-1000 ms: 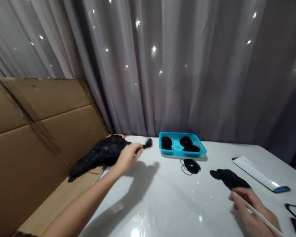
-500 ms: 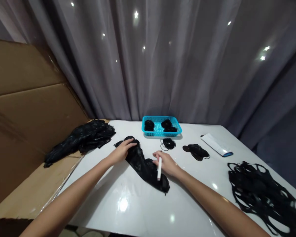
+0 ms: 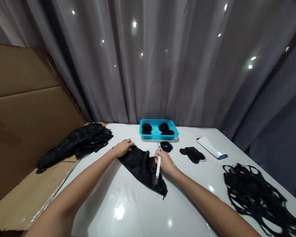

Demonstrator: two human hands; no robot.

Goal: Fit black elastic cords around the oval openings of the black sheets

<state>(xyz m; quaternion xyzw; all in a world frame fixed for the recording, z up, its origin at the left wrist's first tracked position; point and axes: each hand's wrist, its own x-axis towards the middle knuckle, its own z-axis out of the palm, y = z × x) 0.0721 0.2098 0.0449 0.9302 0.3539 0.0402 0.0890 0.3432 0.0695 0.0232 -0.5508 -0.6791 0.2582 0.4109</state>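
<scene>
A piece of thin black fabric [image 3: 140, 164] lies gathered and slanting across the white table. My left hand [image 3: 123, 147] grips its far left end, with the fingers bent over the edge. Near the fabric's right side, my right hand [image 3: 164, 162] is closed around a slim white pen-like stick [image 3: 158, 167], which points down toward me. The fingertips of that hand are also at the fabric's upper edge; whether they pinch it is hard to see. Just beyond my right hand sits a coil of thin black cord [image 3: 166, 146].
Coiled black bundles lie in a blue basket [image 3: 159, 137] at the back. A heap of black fabric [image 3: 76, 144] rests by a cardboard box [image 3: 37, 121] on the left. Rightward are black round pieces [image 3: 193, 154], a white packet [image 3: 212, 147] and tangled black straps [image 3: 254, 194].
The black fabric is spread wider between my hands, its upper edge drawn up. My left hand has moved slightly left and down, and its fingers have curled in. The camera view has shifted slightly.
</scene>
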